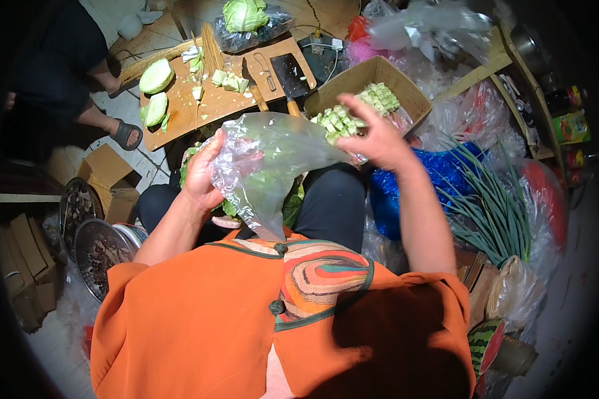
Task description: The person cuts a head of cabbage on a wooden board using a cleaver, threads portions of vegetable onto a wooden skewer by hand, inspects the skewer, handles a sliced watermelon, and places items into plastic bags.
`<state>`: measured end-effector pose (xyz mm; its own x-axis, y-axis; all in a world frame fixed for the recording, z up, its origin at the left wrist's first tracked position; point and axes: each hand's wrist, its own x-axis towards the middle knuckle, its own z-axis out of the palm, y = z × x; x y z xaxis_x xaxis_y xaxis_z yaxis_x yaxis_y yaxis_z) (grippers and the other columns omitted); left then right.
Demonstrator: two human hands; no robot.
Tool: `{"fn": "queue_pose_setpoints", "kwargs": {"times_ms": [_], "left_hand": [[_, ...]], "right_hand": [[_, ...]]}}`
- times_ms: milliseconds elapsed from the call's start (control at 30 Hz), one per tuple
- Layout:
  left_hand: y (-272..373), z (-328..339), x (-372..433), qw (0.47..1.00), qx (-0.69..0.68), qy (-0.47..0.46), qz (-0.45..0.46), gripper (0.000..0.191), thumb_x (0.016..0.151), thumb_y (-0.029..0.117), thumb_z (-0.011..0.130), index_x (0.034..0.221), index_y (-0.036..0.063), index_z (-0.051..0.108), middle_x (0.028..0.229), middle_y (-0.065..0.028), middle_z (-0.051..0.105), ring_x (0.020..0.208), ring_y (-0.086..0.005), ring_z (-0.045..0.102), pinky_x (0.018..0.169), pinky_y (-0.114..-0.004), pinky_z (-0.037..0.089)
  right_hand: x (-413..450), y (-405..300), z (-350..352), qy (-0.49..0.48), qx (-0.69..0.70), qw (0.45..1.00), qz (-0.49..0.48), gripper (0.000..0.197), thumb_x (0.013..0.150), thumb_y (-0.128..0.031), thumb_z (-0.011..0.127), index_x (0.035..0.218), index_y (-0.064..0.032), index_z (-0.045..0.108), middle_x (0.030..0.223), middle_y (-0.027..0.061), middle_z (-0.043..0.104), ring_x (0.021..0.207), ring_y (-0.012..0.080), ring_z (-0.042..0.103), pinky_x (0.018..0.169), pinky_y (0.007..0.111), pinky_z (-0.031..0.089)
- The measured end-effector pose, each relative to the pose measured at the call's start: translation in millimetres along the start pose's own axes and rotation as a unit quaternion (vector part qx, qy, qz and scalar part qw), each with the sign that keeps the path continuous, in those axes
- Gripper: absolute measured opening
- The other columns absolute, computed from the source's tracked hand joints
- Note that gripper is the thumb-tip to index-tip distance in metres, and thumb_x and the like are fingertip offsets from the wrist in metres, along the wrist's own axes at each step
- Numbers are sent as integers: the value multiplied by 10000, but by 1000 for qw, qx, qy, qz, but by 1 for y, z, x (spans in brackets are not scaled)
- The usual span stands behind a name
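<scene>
A clear plastic bag (274, 154) spreads above my lap, its left part gripped in my left hand (204, 172). My right hand (374, 134) is raised with thumb and fingers apart, slightly blurred, near the bag's right end and over the edge of a cardboard box (409, 90). Inside that box lie bundles of cut pale green cabbage pieces (339, 122). Beyond the bag, a wooden board (179, 127) carries a cleaver (289, 75), a knife (254, 87), bamboo skewers (211, 50), cabbage chunks (229, 81) and cut cabbage halves (156, 76).
A whole cabbage (244, 15) rests on a dark plastic-wrapped bundle behind the board. Spring onions (499, 209) and a blue plastic bag (419, 184) lie at right. Metal colanders (100, 249) stand at left. A person's sandalled foot (127, 133) is at upper left.
</scene>
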<state>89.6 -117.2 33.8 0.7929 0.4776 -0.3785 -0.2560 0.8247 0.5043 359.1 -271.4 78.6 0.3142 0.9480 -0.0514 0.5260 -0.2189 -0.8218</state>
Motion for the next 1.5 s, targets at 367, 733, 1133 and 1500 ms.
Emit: {"fn": "queue_pose_setpoints", "kwargs": {"times_ms": [367,733,1133,1500], "left_hand": [[6,-37,4,999,1,33,-18,289,907,245,557,1065,3,539,976,-151,623,859,-245,635,776,-397,545],[-11,8,-18,987,114,-99,56,214,874,229,609,979,46,572,845,-47,615,758,-144,618,703,-311,539],[-20,31,-34,889,288,-286,210,221,780,172,710,899,13,613,863,-48,584,767,-127,533,678,-255,446],[-14,20,-56,870,346,-209,282,460,900,372,510,696,-32,588,677,-96,544,603,-140,461,546,-254,349]], "right_hand": [[-32,25,33,109,304,939,118,125,860,-126,608,888,-12,649,724,23,622,624,88,570,595,229,480],[-91,1,42,183,366,910,70,170,861,-120,609,971,8,626,765,37,618,644,93,577,626,218,468],[-139,1,76,2,370,911,181,189,762,-38,679,938,1,622,733,20,609,584,62,550,518,195,440],[-138,-6,73,91,384,916,67,252,812,-16,622,1057,24,585,953,83,626,871,167,628,777,277,507]]}}
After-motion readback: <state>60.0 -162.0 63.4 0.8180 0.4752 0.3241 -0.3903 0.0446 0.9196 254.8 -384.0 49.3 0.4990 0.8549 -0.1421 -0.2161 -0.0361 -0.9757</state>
